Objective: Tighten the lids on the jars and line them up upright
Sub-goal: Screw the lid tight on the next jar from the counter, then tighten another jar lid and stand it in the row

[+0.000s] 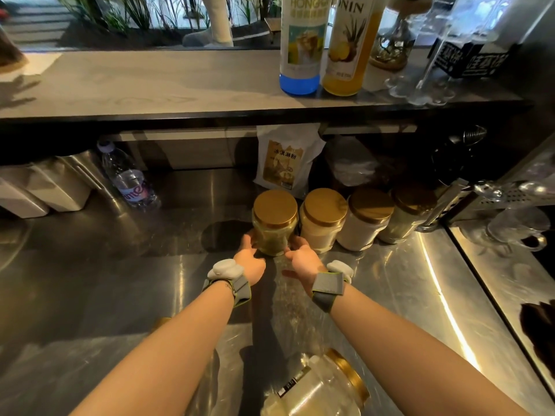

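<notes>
Four gold-lidded jars stand upright in a row on the steel counter (390, 295), just in front of a white powder pouch (285, 160). The leftmost, a jar of green powder (274, 235) with its lid (275, 207) on, sits between the two hands. The left hand (250, 259) cups the jar's lower left side and the right hand (301, 258) its lower right, fingers spread and loosely curved against the glass; whether they grip it firmly cannot be told. Touching it on the right stands a pale-powder jar (319, 228), then two more. Near the person, a fifth jar (318, 388) lies tilted on its side, well apart from both hands.
</notes>
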Demonstrator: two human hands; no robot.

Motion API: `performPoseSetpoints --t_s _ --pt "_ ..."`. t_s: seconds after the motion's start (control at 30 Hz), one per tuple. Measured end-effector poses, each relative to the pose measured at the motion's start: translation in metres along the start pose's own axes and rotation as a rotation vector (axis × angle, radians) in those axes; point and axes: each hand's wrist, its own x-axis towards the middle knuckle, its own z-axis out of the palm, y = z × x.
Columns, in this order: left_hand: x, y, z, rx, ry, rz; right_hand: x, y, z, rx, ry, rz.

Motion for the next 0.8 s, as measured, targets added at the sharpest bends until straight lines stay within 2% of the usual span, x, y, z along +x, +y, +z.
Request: performPoseSetpoints --t_s 0.13,0.27,0.47,0.67,0.8 --pt "-0.007 0.003 -0.001 0.006 0.036 0.011 -0.009 -0.005 -0.001 0.026 0.003 0.016" --pt "-0.031 0.013 0.006 -0.201 0.048 -0.033 -0.032 -0.002 -0.007 -0.073 -0.007 -0.044" --pt "-0.097 0.007 0.013 0.026 -0.090 0.080 -0.079 0.015 -0.031 -0.182 -0.061 -0.164" --pt "-0.146 -0.003 0.022 0.244 -0.240 0.108 -0.111 0.041 -0.062 -0.355 -0.055 -0.245" --pt "-0.173 -0.014 0.034 0.414 -0.371 0.099 -0.131 0.069 -0.083 -0.392 -0.029 -0.219"
